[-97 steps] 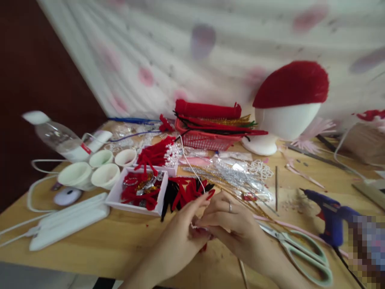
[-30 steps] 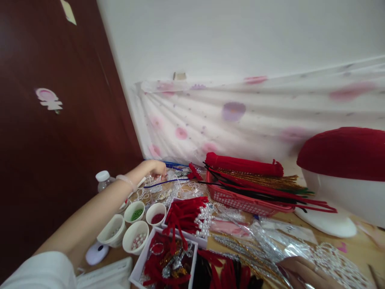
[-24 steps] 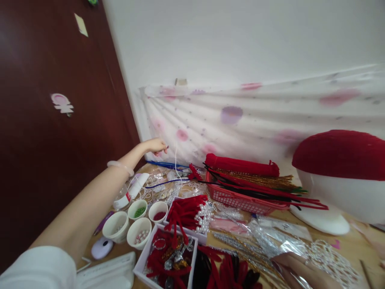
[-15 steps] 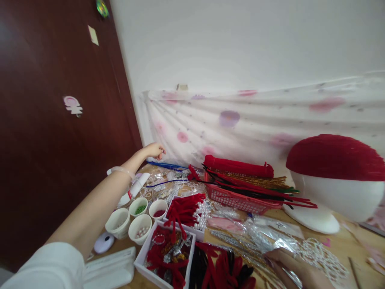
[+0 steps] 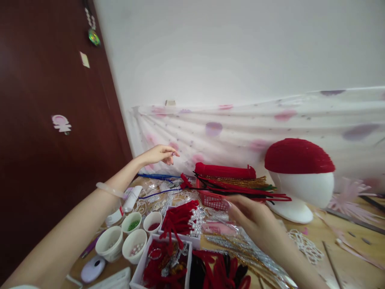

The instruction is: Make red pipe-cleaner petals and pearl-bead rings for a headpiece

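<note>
Right hand point(image 5: 254, 213) has left silver strands point(image 5: 221, 243), now up at basket; left hand point(image 5: 162, 154) has uncurled somewhat.
Floral curtain point(image 5: 240, 128) behind; left hand raised before it, fingers loosely spread, nothing seen in them.
Red basket point(image 5: 212, 201) below curtain, long axis roughly left to right. Front wall meets right fingertips in view, just left of palm; contact cannot be told. Right hand nearer. Whether right fingers spread or pinch: cannot tell.
Red roll point(image 5: 224, 171) on top, same axis.
Thin stems point(image 5: 278, 197) jut rightward.
</note>
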A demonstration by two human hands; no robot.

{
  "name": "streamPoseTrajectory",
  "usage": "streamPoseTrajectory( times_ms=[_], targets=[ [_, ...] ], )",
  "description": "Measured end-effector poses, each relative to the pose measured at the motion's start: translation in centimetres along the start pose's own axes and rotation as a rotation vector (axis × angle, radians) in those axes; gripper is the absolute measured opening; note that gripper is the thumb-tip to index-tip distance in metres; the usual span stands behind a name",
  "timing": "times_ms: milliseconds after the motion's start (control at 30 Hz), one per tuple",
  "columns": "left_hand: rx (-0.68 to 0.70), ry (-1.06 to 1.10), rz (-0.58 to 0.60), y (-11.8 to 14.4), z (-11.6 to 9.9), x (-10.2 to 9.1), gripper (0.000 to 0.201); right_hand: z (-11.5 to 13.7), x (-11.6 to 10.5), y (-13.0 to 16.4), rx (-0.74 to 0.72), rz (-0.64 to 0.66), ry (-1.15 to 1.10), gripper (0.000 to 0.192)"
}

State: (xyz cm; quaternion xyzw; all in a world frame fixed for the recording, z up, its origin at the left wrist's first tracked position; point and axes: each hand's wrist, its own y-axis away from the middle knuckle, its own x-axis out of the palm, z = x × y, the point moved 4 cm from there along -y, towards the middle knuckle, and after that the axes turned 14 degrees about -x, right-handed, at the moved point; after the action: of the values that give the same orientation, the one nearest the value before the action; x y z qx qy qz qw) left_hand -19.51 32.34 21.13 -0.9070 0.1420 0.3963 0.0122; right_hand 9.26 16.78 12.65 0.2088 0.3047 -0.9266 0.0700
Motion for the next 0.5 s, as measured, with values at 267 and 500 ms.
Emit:
streamPoseTrajectory(
  times_ms=[267, 500],
  targets=[
    [0.043, -0.277, 0.17, 4.2, 1.1, 7.3, 0.024, -1.1, 2.6, -7.1, 0.182, -0.313, -0.926, 0.028],
    [-0.074, -0.358, -0.012, 3.1, 6.6, 5.7, 0.027, -4.2, -5.2, -0.4, 0.209, -0.485, -0.894, 0.031]
  ],
)
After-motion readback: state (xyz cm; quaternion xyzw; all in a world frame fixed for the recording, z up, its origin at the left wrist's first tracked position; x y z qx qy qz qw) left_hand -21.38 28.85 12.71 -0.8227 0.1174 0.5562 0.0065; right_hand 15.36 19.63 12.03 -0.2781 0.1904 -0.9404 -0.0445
